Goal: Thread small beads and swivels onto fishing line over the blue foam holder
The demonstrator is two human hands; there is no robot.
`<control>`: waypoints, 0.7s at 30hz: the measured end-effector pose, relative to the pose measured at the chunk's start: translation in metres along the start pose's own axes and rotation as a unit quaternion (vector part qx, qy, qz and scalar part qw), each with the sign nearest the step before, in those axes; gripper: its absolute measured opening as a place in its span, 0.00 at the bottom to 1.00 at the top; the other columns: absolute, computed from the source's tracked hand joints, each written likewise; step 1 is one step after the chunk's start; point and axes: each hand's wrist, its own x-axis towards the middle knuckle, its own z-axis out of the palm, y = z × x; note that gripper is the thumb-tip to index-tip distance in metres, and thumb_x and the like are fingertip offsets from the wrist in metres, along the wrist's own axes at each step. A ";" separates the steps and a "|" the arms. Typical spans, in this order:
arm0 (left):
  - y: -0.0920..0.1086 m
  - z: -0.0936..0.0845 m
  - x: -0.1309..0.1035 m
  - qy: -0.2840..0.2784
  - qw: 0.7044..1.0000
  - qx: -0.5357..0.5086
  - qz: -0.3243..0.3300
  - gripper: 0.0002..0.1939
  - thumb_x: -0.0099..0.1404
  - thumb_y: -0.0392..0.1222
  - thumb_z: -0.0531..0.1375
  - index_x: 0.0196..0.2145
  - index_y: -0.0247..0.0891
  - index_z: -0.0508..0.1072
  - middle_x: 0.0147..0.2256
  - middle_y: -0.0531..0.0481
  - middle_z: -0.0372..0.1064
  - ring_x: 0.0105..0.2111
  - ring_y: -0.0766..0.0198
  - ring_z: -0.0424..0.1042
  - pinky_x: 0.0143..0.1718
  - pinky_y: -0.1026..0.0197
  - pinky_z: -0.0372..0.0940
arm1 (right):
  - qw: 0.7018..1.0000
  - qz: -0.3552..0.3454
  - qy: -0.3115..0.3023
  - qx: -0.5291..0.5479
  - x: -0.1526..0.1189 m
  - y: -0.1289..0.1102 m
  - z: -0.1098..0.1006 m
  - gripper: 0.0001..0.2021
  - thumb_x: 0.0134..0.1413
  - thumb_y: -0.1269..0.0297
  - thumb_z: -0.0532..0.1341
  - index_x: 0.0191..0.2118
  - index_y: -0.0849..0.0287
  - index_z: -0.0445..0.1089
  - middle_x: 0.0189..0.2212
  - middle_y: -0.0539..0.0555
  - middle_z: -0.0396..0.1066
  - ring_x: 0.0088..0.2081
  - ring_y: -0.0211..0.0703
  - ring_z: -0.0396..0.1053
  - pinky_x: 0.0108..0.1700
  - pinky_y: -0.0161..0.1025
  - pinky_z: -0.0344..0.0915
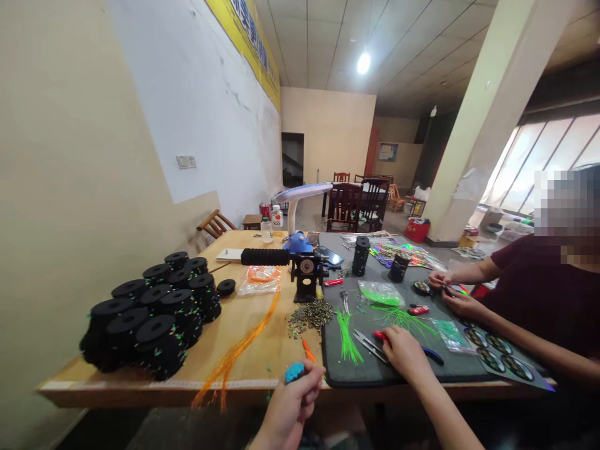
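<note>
My left hand (300, 395) is closed near the table's front edge, with a small blue thing (295, 372) at its fingers. An orange pointed tool (308, 350) lies just beyond it, partly behind the hand. On the dark grey mat, my right hand (402, 351) is closed around something red (380, 335), mostly hidden by the fingers. Beside it on the left are silver thread snips (368, 345), and a dark blue curved handle (432, 355) shows to its right. Bright green strands (347, 337) lie left of the snips, next to a pile of small beads (313, 316).
Stacks of black spools (157, 328) fill the table's left. Orange strands (248, 337) hang over the front edge. A black winding device (305, 281) and a blue-based lamp (296, 240) stand at the middle. A person (529, 294) works at the right, both hands over the mat.
</note>
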 end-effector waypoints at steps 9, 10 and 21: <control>-0.001 0.004 0.004 0.033 0.998 -0.045 0.027 0.24 0.35 0.42 0.76 0.22 0.35 0.65 0.15 0.61 0.55 0.14 0.78 0.48 0.13 0.73 0.35 | 0.839 0.117 -0.085 0.524 -0.063 -0.073 0.061 0.16 0.44 0.47 0.60 0.27 0.55 0.63 0.15 0.43 0.57 0.16 0.33 0.52 0.19 0.31 0.51; -0.001 0.004 0.004 0.032 0.998 -0.051 0.025 0.23 0.36 0.41 0.76 0.22 0.35 0.66 0.15 0.62 0.55 0.13 0.78 0.48 0.13 0.73 0.35 | 0.807 0.140 -0.117 0.562 -0.069 -0.084 0.068 0.21 0.43 0.41 0.59 0.24 0.56 0.62 0.14 0.43 0.55 0.15 0.32 0.50 0.19 0.31 0.50; -0.008 0.006 -0.011 -0.014 0.995 -0.095 0.007 0.22 0.39 0.39 0.75 0.25 0.35 0.65 0.15 0.62 0.54 0.13 0.80 0.46 0.13 0.74 0.36 | 0.772 0.250 -0.111 0.574 -0.094 -0.142 0.070 0.32 0.40 0.30 0.55 0.12 0.56 0.55 0.09 0.43 0.49 0.14 0.30 0.45 0.18 0.31 0.41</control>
